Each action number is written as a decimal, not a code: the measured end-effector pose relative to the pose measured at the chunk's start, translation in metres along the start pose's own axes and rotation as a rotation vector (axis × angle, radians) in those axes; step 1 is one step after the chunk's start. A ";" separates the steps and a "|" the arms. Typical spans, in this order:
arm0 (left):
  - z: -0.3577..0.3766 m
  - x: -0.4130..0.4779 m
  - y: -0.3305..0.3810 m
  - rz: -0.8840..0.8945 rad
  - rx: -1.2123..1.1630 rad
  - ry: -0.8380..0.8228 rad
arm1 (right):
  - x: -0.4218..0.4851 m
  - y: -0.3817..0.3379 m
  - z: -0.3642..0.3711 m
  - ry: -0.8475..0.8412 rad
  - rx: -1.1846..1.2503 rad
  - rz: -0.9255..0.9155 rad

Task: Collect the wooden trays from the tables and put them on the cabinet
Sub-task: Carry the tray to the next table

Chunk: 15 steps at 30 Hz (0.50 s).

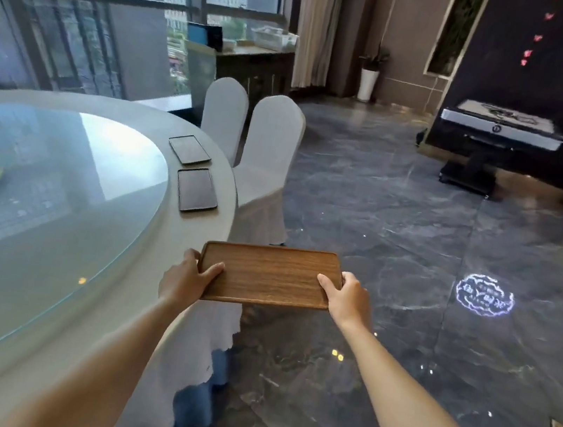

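Note:
I hold a brown wooden tray point(268, 274) level in front of me, just off the right edge of the round table point(197, 222). My left hand point(185, 277) grips its left end and my right hand point(347, 299) grips its right end, thumbs on top. Two more trays lie flat on the table's rim: one nearer point(197, 189), one farther point(189, 149); both look dark in the window glare. A dark cabinet point(258, 69) stands against the far window wall.
A glass turntable point(47, 194) covers the table's middle. Two white-covered chairs point(267, 152) stand at the table's right side. Dark glossy floor point(365, 208) stretches ahead and right. A potted plant point(368, 79) and a mahjong table point(499, 129) stand farther off.

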<state>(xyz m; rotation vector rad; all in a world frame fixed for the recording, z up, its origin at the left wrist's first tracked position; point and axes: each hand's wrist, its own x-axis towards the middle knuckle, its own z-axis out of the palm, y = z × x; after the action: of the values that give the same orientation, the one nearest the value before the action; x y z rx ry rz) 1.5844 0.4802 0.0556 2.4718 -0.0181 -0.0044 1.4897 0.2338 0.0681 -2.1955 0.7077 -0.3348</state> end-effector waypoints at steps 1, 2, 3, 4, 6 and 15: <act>0.008 0.018 0.012 -0.011 -0.001 0.003 | 0.027 -0.001 -0.001 -0.013 -0.009 -0.007; 0.016 0.036 0.024 -0.021 -0.001 0.007 | 0.053 -0.003 -0.003 -0.024 -0.018 -0.018; 0.023 0.053 0.035 -0.033 0.002 0.012 | 0.078 -0.006 -0.004 -0.033 -0.026 -0.031; 0.028 0.070 0.044 -0.046 0.003 0.018 | 0.102 -0.009 -0.005 -0.042 -0.031 -0.041; 0.036 0.103 0.061 -0.071 0.002 0.032 | 0.147 -0.017 -0.003 -0.057 -0.038 -0.063; 0.078 0.255 0.079 -0.175 -0.022 0.107 | 0.326 -0.049 0.059 -0.134 -0.050 -0.170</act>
<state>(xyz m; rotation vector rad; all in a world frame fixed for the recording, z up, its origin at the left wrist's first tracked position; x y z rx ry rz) 1.8378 0.3660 0.0438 2.4406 0.2426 0.0528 1.7985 0.1050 0.0692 -2.3068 0.4622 -0.2549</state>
